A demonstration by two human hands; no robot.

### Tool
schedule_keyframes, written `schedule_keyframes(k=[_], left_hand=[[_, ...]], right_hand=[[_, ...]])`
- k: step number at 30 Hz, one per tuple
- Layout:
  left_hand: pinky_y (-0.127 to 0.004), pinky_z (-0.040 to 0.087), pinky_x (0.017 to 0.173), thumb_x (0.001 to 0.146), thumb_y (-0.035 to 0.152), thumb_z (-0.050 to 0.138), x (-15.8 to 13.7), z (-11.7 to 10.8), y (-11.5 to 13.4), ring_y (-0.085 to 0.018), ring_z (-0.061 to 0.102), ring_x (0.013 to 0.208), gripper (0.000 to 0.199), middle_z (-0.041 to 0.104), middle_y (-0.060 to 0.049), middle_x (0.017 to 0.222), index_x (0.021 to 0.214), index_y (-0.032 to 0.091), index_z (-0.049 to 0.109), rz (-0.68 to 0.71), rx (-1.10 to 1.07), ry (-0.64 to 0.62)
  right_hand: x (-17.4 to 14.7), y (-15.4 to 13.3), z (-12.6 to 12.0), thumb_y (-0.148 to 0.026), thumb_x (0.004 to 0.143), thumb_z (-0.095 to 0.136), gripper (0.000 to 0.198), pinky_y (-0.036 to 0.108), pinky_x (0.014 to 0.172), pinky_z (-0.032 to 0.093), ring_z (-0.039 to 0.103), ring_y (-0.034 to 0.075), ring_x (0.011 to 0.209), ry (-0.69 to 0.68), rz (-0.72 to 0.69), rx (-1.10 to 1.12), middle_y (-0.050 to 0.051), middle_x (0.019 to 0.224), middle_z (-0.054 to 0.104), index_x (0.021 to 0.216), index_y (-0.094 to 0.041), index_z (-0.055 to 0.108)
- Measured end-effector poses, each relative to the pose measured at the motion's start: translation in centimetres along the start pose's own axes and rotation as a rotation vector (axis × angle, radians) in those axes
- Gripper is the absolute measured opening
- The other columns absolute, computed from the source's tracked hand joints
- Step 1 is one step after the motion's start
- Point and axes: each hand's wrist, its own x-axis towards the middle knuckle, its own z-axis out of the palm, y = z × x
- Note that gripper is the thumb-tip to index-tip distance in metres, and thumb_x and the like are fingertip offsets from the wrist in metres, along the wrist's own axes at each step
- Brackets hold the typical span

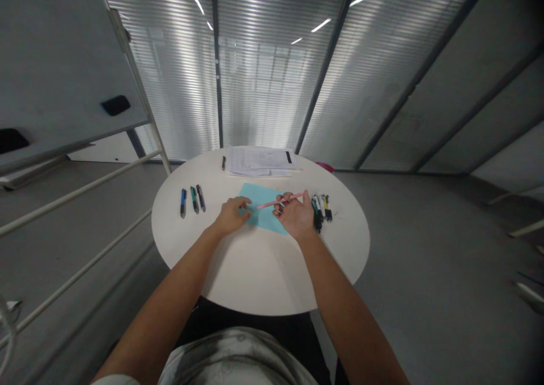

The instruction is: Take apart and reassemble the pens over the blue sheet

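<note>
left arm [174,289] and right arm [340,294] stretched forward
left hand [232,215] loosely curved; right hand [296,215] palm up, fingers [277,208] curled

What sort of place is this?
Probably an office or meeting room: a large board stands on a frame, slatted blinds line the wall, and a round table bears papers and pens.

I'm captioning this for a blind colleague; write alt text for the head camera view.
A person's right hand holds a pink pen above a light-blue sheet on a round white table, the left hand loosely open nearby. Three pens lie to the left, more pens are bunched beside the right hand, and papers lie near the far edge.
</note>
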Motion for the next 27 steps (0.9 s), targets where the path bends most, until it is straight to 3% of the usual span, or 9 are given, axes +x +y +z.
schedule_keyframes(k=[3,6,13,21,27], left_hand=[[-0.042,0.039,0.089,0.076,0.033,0.06,-0.18,-0.15,-0.28,-0.026,0.053,0.101,0.033,0.062,-0.007,0.104,0.108,0.027,0.064,-0.042,0.286,-0.065],[-0.044,0.037,0.09,0.079,0.037,0.056,-0.3,-0.12,-0.21,-0.028,0.051,0.105,0.028,0.06,-0.007,0.108,0.104,0.03,0.067,-0.063,0.393,-0.125],[-0.044,0.037,0.09,0.081,0.04,0.053,-0.27,-0.19,0.15,-0.028,0.05,0.105,0.029,0.058,-0.006,0.109,0.104,0.031,0.067,-0.095,0.39,-0.144],[-0.044,0.037,0.091,0.079,0.04,0.055,-0.34,-0.37,0.25,-0.028,0.051,0.105,0.029,0.059,-0.008,0.109,0.103,0.029,0.068,-0.095,0.357,-0.15],[-0.044,0.036,0.092,0.076,0.038,0.058,-0.24,-0.27,0.14,-0.029,0.052,0.105,0.029,0.061,-0.008,0.106,0.101,0.029,0.07,-0.079,0.329,-0.169]], right_hand=[[0.03,-0.4,-0.46,-0.066,0.085,0.031,0.051,0.03,0.056,0.047,0.053,0.015,0.06,0.038,-0.054,0.039,0.004,0.076,0.059,0.068,-0.022,0.049],[0.13,-0.59,-0.63,-0.061,0.086,0.03,0.047,0.03,0.053,0.046,0.05,0.015,0.056,0.06,-0.069,0.077,0.003,0.071,0.056,0.065,-0.022,0.046],[0.18,-0.64,-0.43,-0.053,0.088,0.031,0.041,0.028,0.05,0.044,0.049,0.014,0.053,0.12,-0.093,0.081,0.002,0.066,0.053,0.064,-0.022,0.043],[0.03,-0.54,-0.6,-0.068,0.083,0.035,0.05,0.027,0.048,0.044,0.049,0.012,0.052,0.083,-0.123,-0.033,0.001,0.071,0.055,0.067,-0.022,0.045],[0.87,0.25,-0.35,-0.037,0.073,0.069,0.031,0.016,0.033,0.022,0.027,0.003,0.035,0.253,-0.291,-0.27,-0.008,0.058,0.046,0.069,-0.021,0.043]])
